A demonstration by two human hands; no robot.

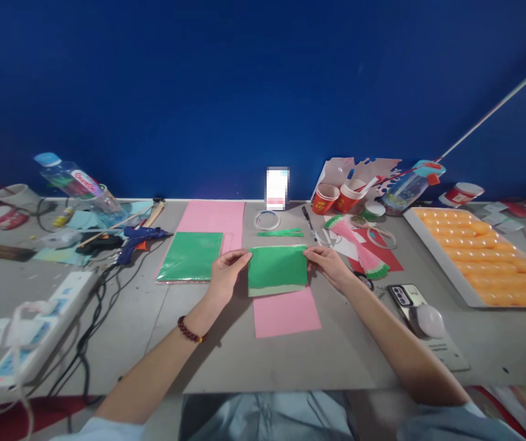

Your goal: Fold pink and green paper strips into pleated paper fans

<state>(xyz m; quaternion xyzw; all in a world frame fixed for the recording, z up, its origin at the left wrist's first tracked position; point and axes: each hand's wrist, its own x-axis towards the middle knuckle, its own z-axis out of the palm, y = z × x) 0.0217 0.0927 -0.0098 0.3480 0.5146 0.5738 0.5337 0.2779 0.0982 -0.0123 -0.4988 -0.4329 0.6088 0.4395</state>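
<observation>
Between my hands is a sheet of green paper (278, 267) with a pale strip along its lower edge. My left hand (228, 274) pinches its upper left corner between thumb and fingers. At the upper right corner, my right hand (330, 266) grips it the same way. Below the green paper, a pink sheet (287, 313) lies on the table, its upper part covered. Just beyond are thin green paper strips (280, 233) and a roll of clear tape (266, 220). A green packet of paper (191, 256) lies left of my left hand.
A blue glue gun (137, 242) and a white power strip (42, 331) with cables lie left. On the right are a pink-and-green folded paper piece (358, 246), red paper cups (325, 198), a phone (410, 300) and a tray of orange balls (468, 301). A lit screen (277, 188) stands against the wall.
</observation>
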